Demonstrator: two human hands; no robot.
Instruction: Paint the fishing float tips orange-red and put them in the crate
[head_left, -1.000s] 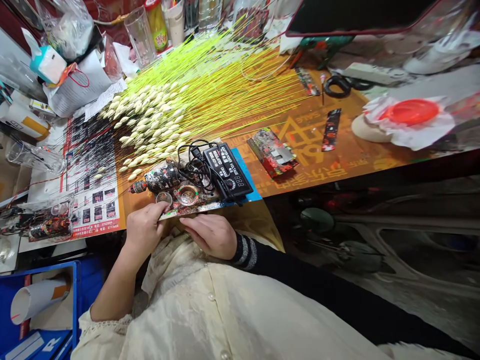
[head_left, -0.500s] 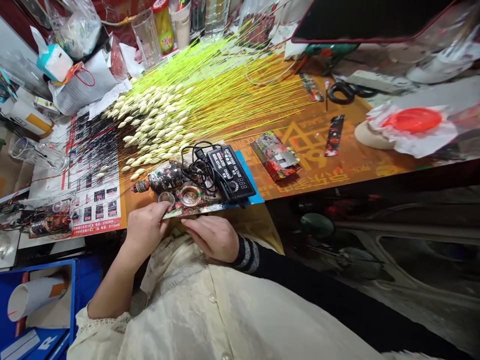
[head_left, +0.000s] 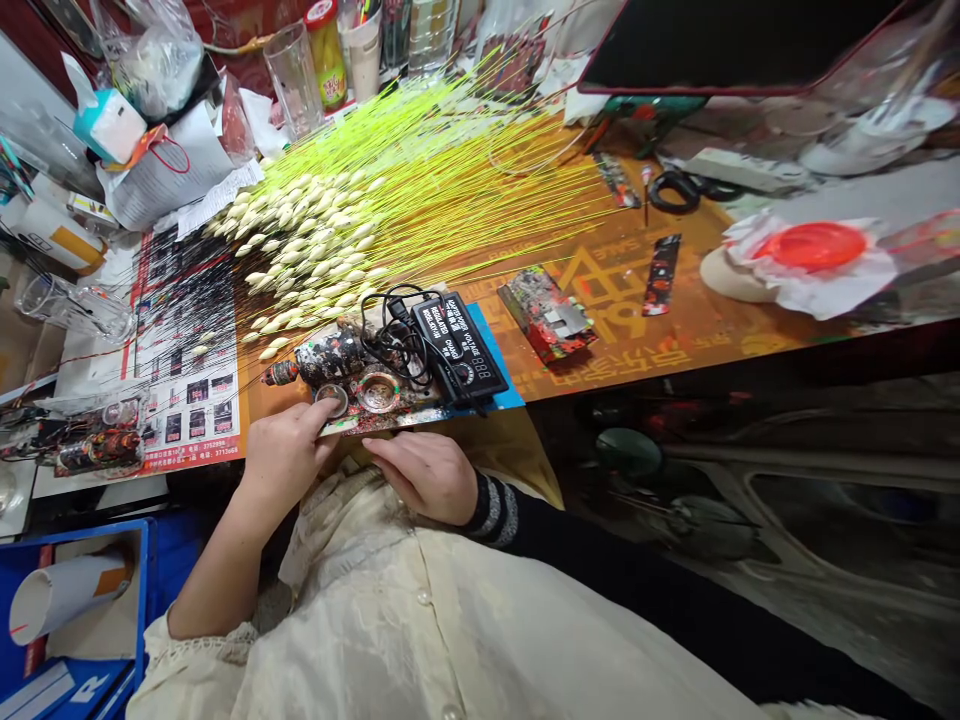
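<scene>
My left hand rests at the table's near edge with its fingers curled, the thumb and forefinger touching the edge of a paint-spattered board. My right hand lies just below that board against my cream apron, fingers bent; whether anything is in it is hidden. On the board sit two small round paint dishes, a spattered rotary tool and a black power adapter with a display. Behind them lies a large fan of yellow-green stems with white float bodies.
A spattered block, a narrow strip and black scissors lie on the orange table to the right. A red lid on white paper is at far right. Glasses, bottles and bags crowd the back left. A blue crate stands at my lower left.
The view shifted slightly; my hands stay at the board's near edge with hardly any movement.
</scene>
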